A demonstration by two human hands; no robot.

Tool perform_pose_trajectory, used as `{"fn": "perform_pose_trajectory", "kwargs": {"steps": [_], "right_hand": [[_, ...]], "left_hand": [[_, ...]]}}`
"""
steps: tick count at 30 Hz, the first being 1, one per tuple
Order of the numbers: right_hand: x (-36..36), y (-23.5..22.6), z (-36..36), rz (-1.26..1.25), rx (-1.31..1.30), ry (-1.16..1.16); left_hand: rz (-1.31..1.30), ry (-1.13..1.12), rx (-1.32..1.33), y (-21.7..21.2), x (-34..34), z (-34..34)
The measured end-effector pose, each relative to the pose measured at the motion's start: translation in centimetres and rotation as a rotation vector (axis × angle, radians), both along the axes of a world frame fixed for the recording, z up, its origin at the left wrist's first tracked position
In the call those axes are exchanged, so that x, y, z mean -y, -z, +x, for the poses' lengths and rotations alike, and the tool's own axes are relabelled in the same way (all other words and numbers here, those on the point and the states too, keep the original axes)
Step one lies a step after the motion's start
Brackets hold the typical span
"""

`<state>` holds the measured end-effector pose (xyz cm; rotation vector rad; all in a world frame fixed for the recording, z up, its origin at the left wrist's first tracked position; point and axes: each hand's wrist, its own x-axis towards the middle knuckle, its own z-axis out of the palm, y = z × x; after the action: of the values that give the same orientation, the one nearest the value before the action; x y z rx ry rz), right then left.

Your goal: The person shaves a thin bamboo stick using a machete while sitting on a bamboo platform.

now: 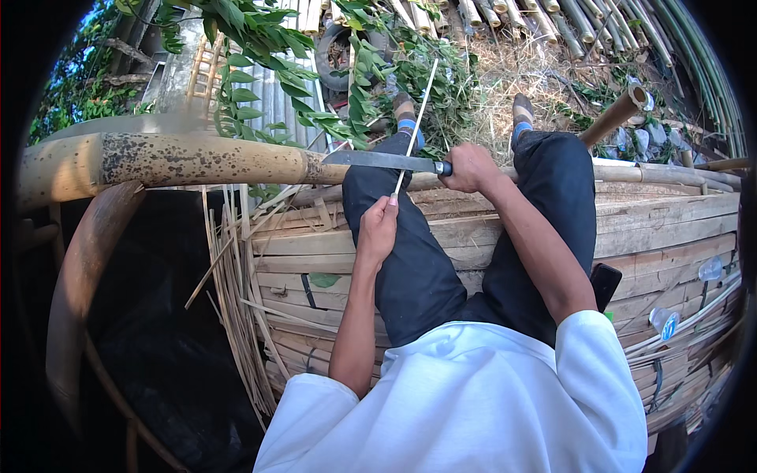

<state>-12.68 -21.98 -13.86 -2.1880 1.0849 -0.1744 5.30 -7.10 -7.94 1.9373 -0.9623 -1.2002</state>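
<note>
My right hand is closed round the dark handle of a knife, whose long blade points left. Pinched in my left hand is a thin pale bamboo strip, which slants up and away between my lower legs. The blade crosses the strip a little beyond my left thumb; I cannot tell how deep its edge sits. Both hands are in front of me, the left one over my left thigh and the right one between my knees.
I sit on stacked wooden planks. A thick speckled bamboo pole runs across at left, with several loose bamboo strips hanging below it. A phone and clear plastic cups lie at right. Cut bamboo poles and a tyre are beyond.
</note>
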Motion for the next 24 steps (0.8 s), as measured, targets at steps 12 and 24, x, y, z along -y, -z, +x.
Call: {"fn": "perform_pose_trajectory", "kwargs": {"steps": [12,24], "right_hand": [[0.2,0.2,0.0,-0.029,-0.045,0.002],[3.0,-0.3,-2.2,0.156,-0.017,0.251]], "left_hand": [[0.023,0.006,-0.064,-0.4,0.2,0.0],[-0.028,-0.092,-0.085,-0.1,-1.0,-0.1]]}}
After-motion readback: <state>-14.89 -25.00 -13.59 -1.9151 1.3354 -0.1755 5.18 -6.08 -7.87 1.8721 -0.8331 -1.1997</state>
